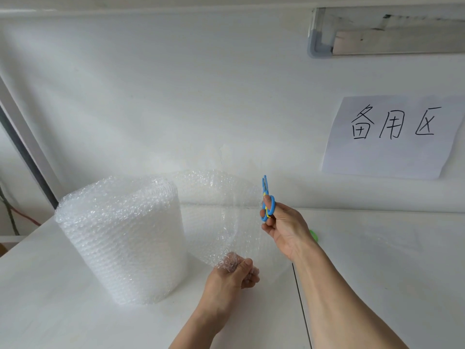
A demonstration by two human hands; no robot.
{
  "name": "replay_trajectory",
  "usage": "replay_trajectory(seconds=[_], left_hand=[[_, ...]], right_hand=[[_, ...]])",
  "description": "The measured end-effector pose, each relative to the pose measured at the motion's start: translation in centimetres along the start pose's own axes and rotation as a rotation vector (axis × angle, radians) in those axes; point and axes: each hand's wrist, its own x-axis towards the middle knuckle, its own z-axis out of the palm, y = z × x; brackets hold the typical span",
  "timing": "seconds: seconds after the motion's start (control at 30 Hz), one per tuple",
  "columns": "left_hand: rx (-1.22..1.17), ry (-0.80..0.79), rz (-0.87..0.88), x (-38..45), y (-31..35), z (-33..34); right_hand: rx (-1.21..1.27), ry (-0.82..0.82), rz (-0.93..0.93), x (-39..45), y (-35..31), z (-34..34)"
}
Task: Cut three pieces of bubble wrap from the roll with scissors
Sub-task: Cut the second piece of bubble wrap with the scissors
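A large roll of clear bubble wrap (123, 238) stands upright on the white table (75, 321). A loose sheet (221, 205) unrolls from it to the right and stands up in an arc. My left hand (234, 273) pinches the lower edge of that sheet, bunched in its fingers. My right hand (284, 230) holds small blue scissors (266, 200) by the handles, blades pointing up, at the sheet's right edge. The blades look nearly closed.
A white paper sign with black handwritten characters (392, 137) hangs on the wall at right. A small green object (314, 235) lies on the table behind my right wrist. A seam (300, 306) splits the table into two tops. A dark post (22, 147) stands at left.
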Motion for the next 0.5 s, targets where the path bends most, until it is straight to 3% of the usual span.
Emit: replay_trajectory(seconds=[0.3,0.5], left_hand=[[0.000,-0.024,-0.019,-0.32,0.19,-0.16],[-0.013,-0.020,-0.033,-0.30,0.19,-0.21]], right_hand=[[-0.025,0.051,0.000,0.48,0.20,-0.28],[-0.015,0.000,0.039,0.45,-0.08,-0.28]])
